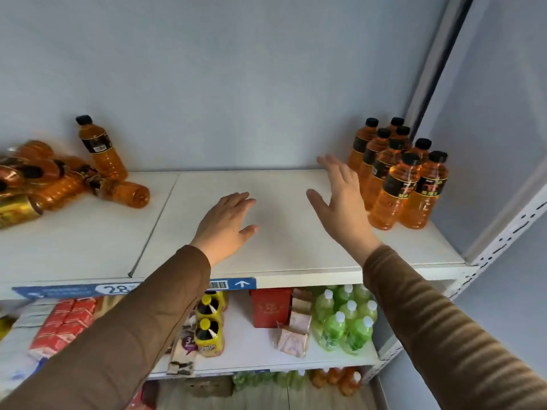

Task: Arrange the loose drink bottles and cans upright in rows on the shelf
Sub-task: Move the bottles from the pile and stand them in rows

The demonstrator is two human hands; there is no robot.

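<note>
At the far left of the frame a pile (44, 179) of orange drink bottles lies tumbled on the shelf (266, 255), with a gold can (17, 213) at its lower left edge and one bottle (102, 149) standing at the pile's back, against the wall. Just left of centre, the left hand (226, 224) hovers flat over bare shelf, fingers straight and holding nothing. Right of centre, the right hand (340, 196) is also spread and empty, its fingers just beside the rows (399, 173) of upright bottles in the right corner. The bottles look full, so likely fairly heavy, with stiff ribbed plastic bodies that may be slick on the label. Around the body below the black cap seems the surest hold. The can looks light and smooth, best taken round its middle.
</note>
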